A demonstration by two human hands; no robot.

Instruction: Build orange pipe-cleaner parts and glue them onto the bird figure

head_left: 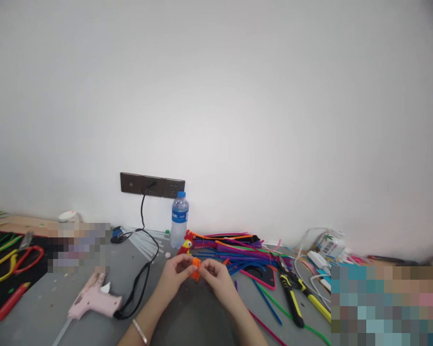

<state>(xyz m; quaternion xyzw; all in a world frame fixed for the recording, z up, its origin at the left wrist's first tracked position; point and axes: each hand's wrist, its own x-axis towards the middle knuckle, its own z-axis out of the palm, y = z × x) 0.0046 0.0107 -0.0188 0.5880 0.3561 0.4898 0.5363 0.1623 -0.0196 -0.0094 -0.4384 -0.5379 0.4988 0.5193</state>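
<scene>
Orange fuzzy piece [196, 270], small and bent in on itself, sits between your two hands, held up in front of you over the gray table [187, 317]. Your left hand [176, 273] pinches its left side between thumb and fingers; your right hand [216, 276] has its thumb and fingertips drawn together at the right side, seemingly pinching that edge, though you hide the exact contact. It looks like the same stuff as the pipe cleaners [234, 245] heaped behind, so expect it to weigh almost nothing, soft outside with a thin bendable core: not slippery or brittle, but easily pulled out of shape. Take it by its opposite edges with your fingertips, lightly, since a hard squeeze would likely flatten the folds. Just beyond your left fingers stands a red and yellow bird figure [187, 244], near the water bottle [179, 226]; whether it touches your fingers, you cannot tell from here.
</scene>
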